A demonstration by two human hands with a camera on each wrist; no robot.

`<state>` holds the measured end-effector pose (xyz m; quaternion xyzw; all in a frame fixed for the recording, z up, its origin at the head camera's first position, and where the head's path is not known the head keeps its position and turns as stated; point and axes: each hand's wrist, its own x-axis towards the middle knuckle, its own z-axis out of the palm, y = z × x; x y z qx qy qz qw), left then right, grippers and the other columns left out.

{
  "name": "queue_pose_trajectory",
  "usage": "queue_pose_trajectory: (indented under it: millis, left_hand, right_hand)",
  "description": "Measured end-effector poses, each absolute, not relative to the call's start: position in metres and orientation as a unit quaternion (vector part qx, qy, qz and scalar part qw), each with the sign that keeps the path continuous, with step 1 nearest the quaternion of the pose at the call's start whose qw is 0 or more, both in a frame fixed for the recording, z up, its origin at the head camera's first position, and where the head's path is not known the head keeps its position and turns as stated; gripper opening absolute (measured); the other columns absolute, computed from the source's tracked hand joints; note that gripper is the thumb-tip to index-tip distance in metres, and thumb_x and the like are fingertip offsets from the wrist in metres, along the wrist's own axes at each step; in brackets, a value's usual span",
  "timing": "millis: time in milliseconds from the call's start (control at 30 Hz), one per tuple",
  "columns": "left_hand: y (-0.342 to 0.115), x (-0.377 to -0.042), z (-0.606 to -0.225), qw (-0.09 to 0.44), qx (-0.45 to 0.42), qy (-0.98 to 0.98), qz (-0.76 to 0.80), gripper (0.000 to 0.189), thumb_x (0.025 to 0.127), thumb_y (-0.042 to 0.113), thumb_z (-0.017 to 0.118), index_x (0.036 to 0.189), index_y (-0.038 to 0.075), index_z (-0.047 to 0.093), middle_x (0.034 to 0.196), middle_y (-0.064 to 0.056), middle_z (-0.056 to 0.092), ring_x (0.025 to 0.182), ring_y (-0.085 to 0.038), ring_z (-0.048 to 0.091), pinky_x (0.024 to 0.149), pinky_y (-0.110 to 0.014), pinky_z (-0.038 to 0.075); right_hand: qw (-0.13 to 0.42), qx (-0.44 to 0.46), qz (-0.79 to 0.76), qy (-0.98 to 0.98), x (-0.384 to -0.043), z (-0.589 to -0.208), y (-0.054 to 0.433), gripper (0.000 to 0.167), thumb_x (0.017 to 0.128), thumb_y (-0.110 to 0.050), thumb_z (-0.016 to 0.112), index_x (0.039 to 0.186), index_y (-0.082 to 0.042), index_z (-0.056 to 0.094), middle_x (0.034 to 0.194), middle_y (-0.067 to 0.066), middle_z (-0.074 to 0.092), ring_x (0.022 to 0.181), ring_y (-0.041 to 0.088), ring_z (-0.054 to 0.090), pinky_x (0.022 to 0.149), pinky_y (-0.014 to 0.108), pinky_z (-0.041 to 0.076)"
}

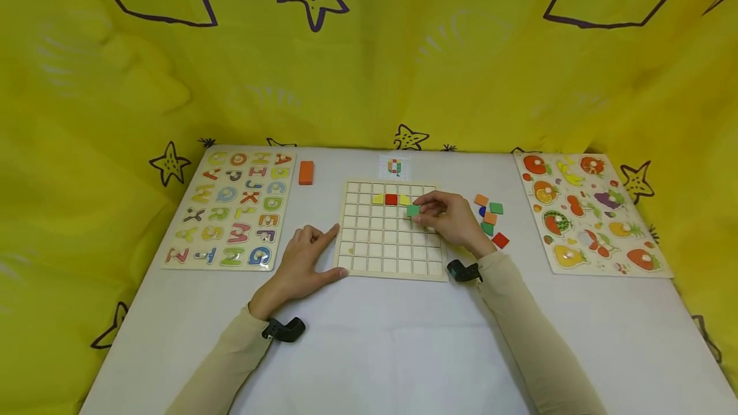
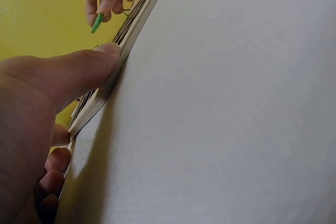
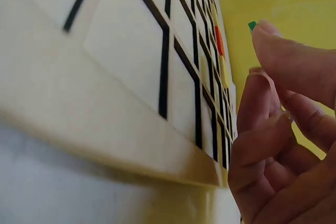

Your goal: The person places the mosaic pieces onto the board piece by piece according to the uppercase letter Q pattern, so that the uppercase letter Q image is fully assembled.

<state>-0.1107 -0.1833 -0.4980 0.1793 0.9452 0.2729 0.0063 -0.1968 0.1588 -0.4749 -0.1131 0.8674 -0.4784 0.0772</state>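
A wooden grid board (image 1: 375, 250) lies flat on the table between both hands. In its upper part a red square tile (image 1: 391, 200) sits between two yellow tiles, the left one (image 1: 378, 199) and the right one (image 1: 405, 199). My right hand (image 1: 453, 218) pinches a green square tile (image 1: 412, 211) between thumb and fingers, over the board's upper right; the tile's edge (image 2: 97, 23) shows in the left wrist view. With thumb and index finger spread, my left hand (image 1: 302, 262) touches the board's left edge and lower left corner.
Right of the board lies a loose group of orange, green, blue and red tiles (image 1: 501, 240). A small pattern card (image 1: 394, 167) is behind the board. An orange block (image 1: 306, 173) and letter puzzle (image 1: 230, 210) are left, a fruit puzzle (image 1: 594, 210) far right.
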Motion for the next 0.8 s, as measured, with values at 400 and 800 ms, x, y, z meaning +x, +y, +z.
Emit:
queue_pose_trajectory:
  millis: [400,800]
  left_hand:
    - [-0.178,-0.108,-0.497,0.0,0.186,0.943,0.275,0.089,0.085,0.039,0.087,0.159,0.007,0.049,0.111,-0.011,0.049,0.098,-0.022,0.038,0.086,-0.038,0.032]
    - [-0.181,-0.111,-0.498,0.002,0.19,0.946,0.262,0.09,0.085,0.041,0.087,0.16,0.009,0.048,0.112,-0.012,0.049,0.099,-0.025,0.04,0.085,-0.037,0.032]
  right_hand:
    - [0.11,-0.118,-0.444,0.882,-0.211,-0.482,0.153,0.028,0.092,-0.019,0.085,0.118,-0.009,0.078,0.105,0.009,0.071,0.088,0.024,0.059,0.083,0.036,0.047]
    - [0.122,-0.111,-0.437,0.884,-0.217,-0.478,0.148,0.027,0.092,-0.022,0.085,0.115,-0.009,0.079,0.103,0.009,0.071,0.093,0.027,0.057,0.084,0.036,0.045]
